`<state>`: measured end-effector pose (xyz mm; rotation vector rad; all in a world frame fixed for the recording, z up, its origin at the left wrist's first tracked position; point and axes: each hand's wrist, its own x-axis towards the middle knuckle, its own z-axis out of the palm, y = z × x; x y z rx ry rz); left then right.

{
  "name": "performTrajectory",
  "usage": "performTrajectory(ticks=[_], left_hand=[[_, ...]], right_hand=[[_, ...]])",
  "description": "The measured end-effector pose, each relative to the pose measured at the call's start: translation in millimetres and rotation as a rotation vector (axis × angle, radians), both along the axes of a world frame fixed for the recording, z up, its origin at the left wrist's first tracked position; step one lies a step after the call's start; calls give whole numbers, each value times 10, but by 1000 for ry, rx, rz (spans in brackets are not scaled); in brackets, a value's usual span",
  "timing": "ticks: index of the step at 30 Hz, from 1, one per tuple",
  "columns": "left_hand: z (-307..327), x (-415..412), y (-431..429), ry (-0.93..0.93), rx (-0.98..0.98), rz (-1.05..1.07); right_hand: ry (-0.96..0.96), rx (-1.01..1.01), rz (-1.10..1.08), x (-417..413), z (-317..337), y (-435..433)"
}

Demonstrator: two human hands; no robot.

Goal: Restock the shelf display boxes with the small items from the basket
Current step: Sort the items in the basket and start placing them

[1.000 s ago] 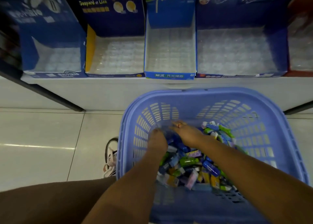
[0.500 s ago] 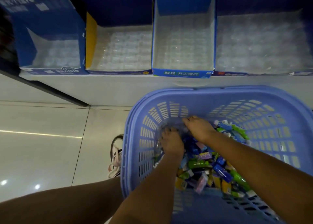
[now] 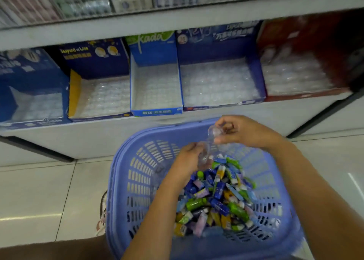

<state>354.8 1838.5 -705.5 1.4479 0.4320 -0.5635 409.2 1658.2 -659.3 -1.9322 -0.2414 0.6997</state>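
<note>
Shelf (image 3: pixel 59 129): five display boxes (image 3: pixel 155 86) in a row, each showing only its clear blister liner. No stock in any of them, so I'd call the restock barely started.

Basket (image 3: pixel 126 181) sits on the floor just in front of the shelf. The small items (image 3: pixel 216 196) are all piled in its right half.

Change vs half a second ago: both hands were buried in the far end of the pile and are now up. The view has also tilted up, so the upper shelf shows.

Right hand (image 3: pixel 246 131) is above the far rim, fingers curled, pinching a clear plastic piece (image 3: pixel 215 132) between thumb and fingertips. Left hand (image 3: pixel 187 159) is lower, over the pile, fingers curled on a second clear piece (image 3: pixel 204 154). The two pieces are close, but I can't tell whether they touch or are halves of one thing.

My read: neither hand came up with a coloured item. Nothing is on its way to a box yet.
</note>
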Motion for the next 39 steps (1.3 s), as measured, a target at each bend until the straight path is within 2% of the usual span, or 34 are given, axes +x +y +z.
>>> performTrajectory(ticks=[2,6,10,15,20,24,28,31,35,39], left_hand=[[293,82,-192,-40,-24,5],[750,269,-531,-250,15,-135],[1015,475,-843,-391,-7,-162],[1120,704,-1162,-538,135,-183],[1111,891,-1419,-634,202,-223],[1043,1005,-1620,-722,321,-231],[938,1040,-1751,-794,466,-290],[862,1063,-1760,-772,471,-272],[827,1063,-1780,-788,495,-257],[807,1058,-1785,-762,473,-251]], right_hand=[[-72,72,-142,40,227,-217],[-345,67,-428,278,548,-629],[-598,-124,-489,616,751,-1022],[-782,-426,-549,898,728,-1585],[-676,-503,-575,1156,612,-1785],[-667,-428,-555,1271,573,-1801],[-672,-452,-448,1322,582,-1850],[-649,-473,-374,1353,672,-1888],[-625,-727,-223,1397,783,-1911],[-595,-872,-147,1435,873,-1871]])
